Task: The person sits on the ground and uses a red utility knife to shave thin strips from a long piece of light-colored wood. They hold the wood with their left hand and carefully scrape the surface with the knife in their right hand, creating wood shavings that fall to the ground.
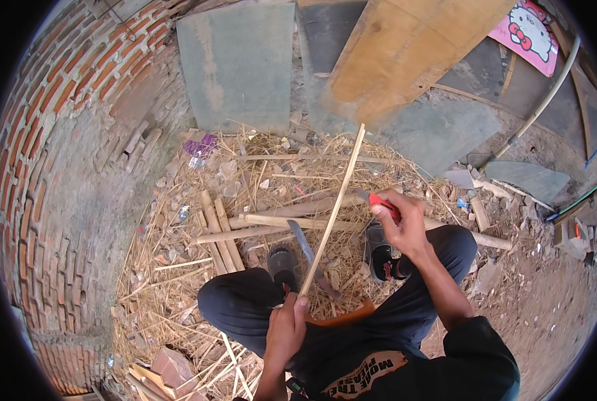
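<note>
My left hand (286, 327) is closed around the lower end of a long, pale strip of wood or bamboo (335, 212), which slants up and away to the right. In my right hand (403, 222) is a red-handled utility knife (384, 206), gripped in closed fingers. Its short grey blade points left toward the strip, with a small gap between them. On the ground between my feet lies a machete (303, 243) with a dark, curved blade, passing partly behind the strip.
Several wooden pieces (220, 230) and poles lie on straw and shavings ahead. A brick wall (45, 200) rises on the left. Grey sheets (237, 73), a brown board (412, 50) and a pink panel (527, 37) lean at the back. A broken brick (173, 366) sits lower left.
</note>
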`<control>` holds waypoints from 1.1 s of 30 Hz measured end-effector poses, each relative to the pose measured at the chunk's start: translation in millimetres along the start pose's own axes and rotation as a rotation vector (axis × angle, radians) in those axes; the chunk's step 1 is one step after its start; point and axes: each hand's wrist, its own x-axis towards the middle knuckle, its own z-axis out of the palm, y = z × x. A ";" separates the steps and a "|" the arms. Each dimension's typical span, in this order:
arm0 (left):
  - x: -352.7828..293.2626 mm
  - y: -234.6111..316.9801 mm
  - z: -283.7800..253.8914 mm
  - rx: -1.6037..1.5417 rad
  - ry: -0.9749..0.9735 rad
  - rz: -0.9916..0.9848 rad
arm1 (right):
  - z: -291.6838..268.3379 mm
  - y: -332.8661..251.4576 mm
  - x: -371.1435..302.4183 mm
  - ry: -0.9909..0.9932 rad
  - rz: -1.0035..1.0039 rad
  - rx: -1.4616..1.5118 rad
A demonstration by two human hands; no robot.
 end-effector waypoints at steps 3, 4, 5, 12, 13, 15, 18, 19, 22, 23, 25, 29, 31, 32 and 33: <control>20.1 4.9 11.2 -0.052 0.034 0.076 | 34.8 -18.5 -37.2 -0.141 -0.117 0.086; 24.2 9.7 12.0 -0.044 0.033 0.075 | 38.0 -22.9 -42.8 -0.153 -0.131 0.084; 27.7 14.7 12.1 -0.037 0.031 0.074 | 39.3 -27.6 -46.7 -0.165 -0.144 0.081; 35.2 32.1 16.5 0.090 0.098 0.104 | 39.2 -30.4 -43.5 -0.156 -0.212 0.008; 34.7 33.5 15.6 0.063 0.081 0.081 | 39.0 -27.2 -40.9 -0.126 -0.216 0.007; 32.7 36.9 11.1 0.010 0.046 0.036 | 37.9 -25.7 -36.9 -0.128 -0.248 0.018; 30.1 35.2 10.4 0.047 0.062 0.065 | 35.8 -25.5 -33.6 -0.148 -0.267 0.003; 29.7 35.9 9.4 0.037 0.057 0.066 | 34.5 -25.7 -32.8 -0.159 -0.269 -0.008; 28.0 37.9 5.9 0.021 0.046 0.067 | 30.7 -28.2 -30.0 -0.182 -0.252 -0.053; 27.0 37.4 5.7 0.026 0.045 0.065 | 30.6 -26.5 -29.0 -0.163 -0.257 -0.044; 24.0 34.7 6.5 0.039 0.044 0.052 | 30.5 -21.4 -25.0 -0.129 -0.270 -0.023; 16.4 26.1 8.4 0.054 0.039 0.047 | 18.7 -9.3 -1.5 -0.029 -0.272 -0.027; 11.8 22.8 7.9 0.070 0.041 0.053 | 14.3 2.0 11.2 0.055 -0.276 -0.046; 8.7 21.3 7.1 0.087 0.041 0.052 | 10.6 8.4 18.5 0.097 -0.278 -0.055; 4.4 19.8 5.7 0.102 0.040 0.050 | 0.8 14.8 28.1 0.093 -0.189 -0.087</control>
